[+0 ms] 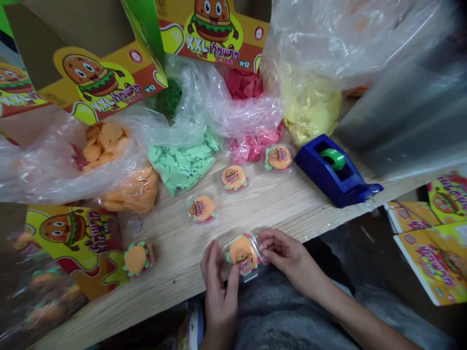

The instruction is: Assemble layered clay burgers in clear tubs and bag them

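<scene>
Both hands hold a clear plastic pack (243, 255) with burger-shaped orange, green and pink dough inside, and it lies near the close edge of the wooden counter (175, 262). The fingers (268, 248) of the right hand (292, 255) are together and press on its right side, and the fingers (233, 277) of the left hand (219, 296) curve against its left and near side, so the pack seems clamped between them. Farther away on the counter, three similar packs (202, 209) lie in a loose line toward the far right, and a fourth pack (136, 259) lies to the left, on a printed burger card (73, 238). These packs look closed already, as far as one can judge. Much loose dough is left in open plastic bags: green dough (182, 163), orange dough (104, 143), pink dough (251, 148) and yellow dough (310, 112). A blue tape dispenser (333, 170) with green tape stands at the right, and printed burger boxes (211, 29) stand behind.
</scene>
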Available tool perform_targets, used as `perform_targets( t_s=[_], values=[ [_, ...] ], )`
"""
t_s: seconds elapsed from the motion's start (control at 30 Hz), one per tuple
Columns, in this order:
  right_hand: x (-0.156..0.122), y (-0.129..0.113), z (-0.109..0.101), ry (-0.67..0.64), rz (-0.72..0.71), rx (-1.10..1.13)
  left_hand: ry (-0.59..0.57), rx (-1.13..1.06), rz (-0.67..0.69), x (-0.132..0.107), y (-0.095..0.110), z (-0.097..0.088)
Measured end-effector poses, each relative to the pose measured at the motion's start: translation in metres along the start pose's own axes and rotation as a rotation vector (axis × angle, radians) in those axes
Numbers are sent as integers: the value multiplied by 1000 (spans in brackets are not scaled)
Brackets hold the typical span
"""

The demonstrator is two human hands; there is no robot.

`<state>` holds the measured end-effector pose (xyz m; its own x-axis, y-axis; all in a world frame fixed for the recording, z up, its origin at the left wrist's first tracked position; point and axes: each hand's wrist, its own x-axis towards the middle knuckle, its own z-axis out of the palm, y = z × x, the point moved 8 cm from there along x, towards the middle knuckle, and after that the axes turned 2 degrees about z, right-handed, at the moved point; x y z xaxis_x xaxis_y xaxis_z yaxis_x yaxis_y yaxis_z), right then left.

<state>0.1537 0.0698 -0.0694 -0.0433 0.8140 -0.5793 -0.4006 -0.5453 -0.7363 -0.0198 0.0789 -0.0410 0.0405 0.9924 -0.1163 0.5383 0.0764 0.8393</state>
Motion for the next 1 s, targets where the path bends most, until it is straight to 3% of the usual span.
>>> perform_targets(
  t_s=[0.1,0.2,0.43,0.63,0.73,0.87,1.0],
  values=[
    [-2,2,2,-42,3,12,-111,-198,-326,4,-17,5],
    [-5,0,3,-100,8,15,-245,-378,-424,2,-13,6],
    [-20,-3,2,-152,10,-107,-362,-384,-367,-2,1,-1],
    [-31,14,-2,-59,21,-166,-288,-351,-336,-11,3,-1],
    [-37,12,2,-97,-20,-244,-315,-265,-309,-16,3,-1],
    [-44,3,14,-219,-93,-373,-400,-154,-141,-20,9,2],
    [-45,5,10,-207,-68,-412,-430,-19,109,-27,20,4]
  ],
)
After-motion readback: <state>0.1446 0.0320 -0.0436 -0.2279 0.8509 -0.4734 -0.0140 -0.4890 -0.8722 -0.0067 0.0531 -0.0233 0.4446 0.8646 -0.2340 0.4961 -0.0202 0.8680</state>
